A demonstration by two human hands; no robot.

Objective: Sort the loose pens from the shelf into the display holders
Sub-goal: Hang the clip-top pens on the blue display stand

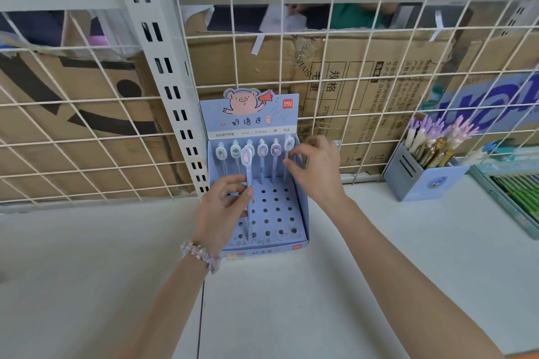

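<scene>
Head view: my left fingers (233,188) pinch a pen (248,183) above the holder (300,207); right hand (316,172) is relaxed, empty; a tilt could miss the hole.

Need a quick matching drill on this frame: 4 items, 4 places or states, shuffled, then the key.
Items
1. left hand
2. right hand
3. blue display box
4. grey pen cup

Places or states
A. far right, full of purple-topped pens
B. pinching a pig-topped pen
C. at the back row, fingers by the rightmost pen
D. perforated tray, front holes mostly unfilled

Pairs: 1-B, 2-C, 3-D, 4-A
</scene>
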